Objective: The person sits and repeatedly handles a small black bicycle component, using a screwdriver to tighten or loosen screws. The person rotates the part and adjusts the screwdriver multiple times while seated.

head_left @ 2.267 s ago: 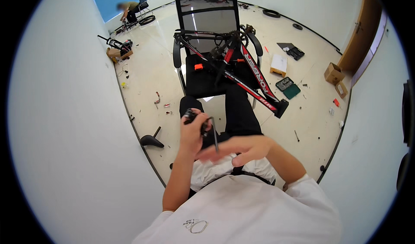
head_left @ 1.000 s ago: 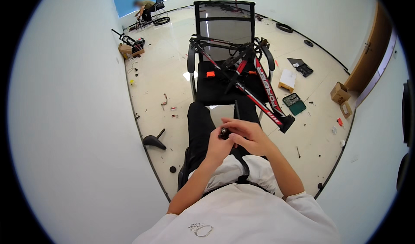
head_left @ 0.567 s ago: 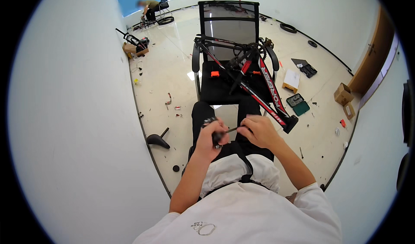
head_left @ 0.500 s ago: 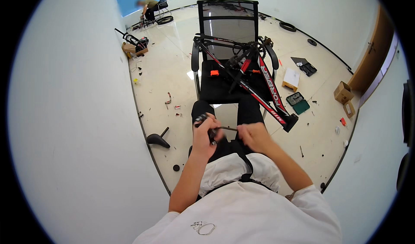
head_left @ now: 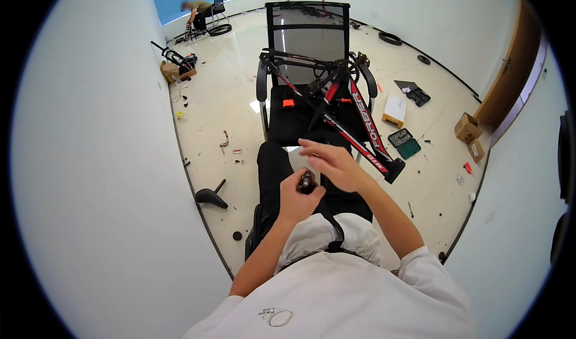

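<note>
My left hand is closed round a dark, compact part with a silver tip, held over my lap; its exact kind does not show. Just above and to the right of it, my right hand has its fingers stretched out and apart, with nothing visible in them. Beyond both hands, a black and red bicycle frame lies across the armrests and seat of a black mesh chair. Its crank and chainring are at the far end, and its head tube points toward me on the right. An orange item is on the seat.
A saddle on its post is on the floor at left. To the right are an open green case, a black tool case, a white-topped box and cardboard boxes. A person bends down at far left near a tyre.
My right hand has risen and its fingers have spread. The thin rod between my hands is out of sight. My left hand has turned, so the part's silver end faces up.
</note>
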`<control>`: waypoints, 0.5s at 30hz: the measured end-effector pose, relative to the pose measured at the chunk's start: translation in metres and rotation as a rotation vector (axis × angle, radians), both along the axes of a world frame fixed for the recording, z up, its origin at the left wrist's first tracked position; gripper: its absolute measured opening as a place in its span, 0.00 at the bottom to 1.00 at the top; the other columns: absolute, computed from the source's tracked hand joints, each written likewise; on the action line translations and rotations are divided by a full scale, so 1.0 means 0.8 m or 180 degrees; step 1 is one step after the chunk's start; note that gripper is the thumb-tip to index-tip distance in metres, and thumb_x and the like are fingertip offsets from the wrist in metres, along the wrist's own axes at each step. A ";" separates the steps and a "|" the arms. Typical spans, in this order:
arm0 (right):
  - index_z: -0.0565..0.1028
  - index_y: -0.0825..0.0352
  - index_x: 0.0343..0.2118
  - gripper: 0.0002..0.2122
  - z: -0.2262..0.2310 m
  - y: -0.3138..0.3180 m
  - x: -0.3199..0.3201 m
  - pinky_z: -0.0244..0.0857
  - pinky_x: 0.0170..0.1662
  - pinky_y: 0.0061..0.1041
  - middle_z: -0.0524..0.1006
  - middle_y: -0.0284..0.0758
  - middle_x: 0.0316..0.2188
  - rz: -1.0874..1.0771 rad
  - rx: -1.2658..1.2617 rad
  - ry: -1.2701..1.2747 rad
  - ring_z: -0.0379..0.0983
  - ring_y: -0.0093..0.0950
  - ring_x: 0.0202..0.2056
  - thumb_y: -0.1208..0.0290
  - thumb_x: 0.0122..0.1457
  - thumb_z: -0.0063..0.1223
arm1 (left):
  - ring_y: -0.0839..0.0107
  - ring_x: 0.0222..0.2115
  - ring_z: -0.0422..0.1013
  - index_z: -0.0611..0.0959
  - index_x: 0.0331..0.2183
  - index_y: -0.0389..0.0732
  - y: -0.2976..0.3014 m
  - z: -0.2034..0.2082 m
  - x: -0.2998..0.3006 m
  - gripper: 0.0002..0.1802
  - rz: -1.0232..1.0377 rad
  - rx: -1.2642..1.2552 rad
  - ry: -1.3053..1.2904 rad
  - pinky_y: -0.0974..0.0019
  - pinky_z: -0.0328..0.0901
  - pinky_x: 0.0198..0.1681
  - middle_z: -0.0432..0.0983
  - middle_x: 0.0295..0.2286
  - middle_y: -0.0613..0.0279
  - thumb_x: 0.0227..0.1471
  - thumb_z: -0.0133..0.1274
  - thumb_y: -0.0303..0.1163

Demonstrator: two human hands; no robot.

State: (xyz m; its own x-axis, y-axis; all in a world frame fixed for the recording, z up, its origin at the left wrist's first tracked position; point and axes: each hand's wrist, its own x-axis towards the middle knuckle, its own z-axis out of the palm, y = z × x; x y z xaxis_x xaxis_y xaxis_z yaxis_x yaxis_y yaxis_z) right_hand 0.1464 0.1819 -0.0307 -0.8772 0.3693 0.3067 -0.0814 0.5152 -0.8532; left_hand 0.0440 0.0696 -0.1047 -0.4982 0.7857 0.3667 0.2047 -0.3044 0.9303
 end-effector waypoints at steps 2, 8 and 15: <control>0.75 0.72 0.39 0.14 -0.046 0.018 0.004 0.65 0.44 0.27 0.73 0.45 0.47 -0.0091 0.1328 0.0441 0.73 0.32 0.44 0.67 0.61 0.42 | 0.79 0.14 0.66 0.70 0.23 0.37 -0.010 0.027 0.011 0.07 -0.0415 -0.0047 -0.0700 0.75 0.59 0.16 0.68 0.16 0.66 0.41 0.51 0.18; 0.72 0.70 0.22 0.18 -0.080 -0.045 0.034 0.63 0.29 0.23 0.73 0.35 0.17 -0.0018 -0.0544 0.0083 0.70 0.24 0.22 0.60 0.61 0.42 | 0.76 0.11 0.59 0.69 0.22 0.39 -0.030 0.065 -0.013 0.05 -0.0569 0.0022 -0.2341 0.74 0.54 0.12 0.66 0.15 0.62 0.39 0.47 0.19; 0.72 0.69 0.19 0.23 -0.100 -0.049 0.039 0.56 0.20 0.19 0.70 0.30 0.14 -0.0103 -0.1399 -0.0309 0.63 0.18 0.16 0.53 0.62 0.44 | 0.78 0.13 0.60 0.69 0.22 0.39 -0.023 0.051 -0.004 0.06 -0.0389 -0.0017 -0.2533 0.74 0.56 0.13 0.65 0.16 0.66 0.42 0.47 0.19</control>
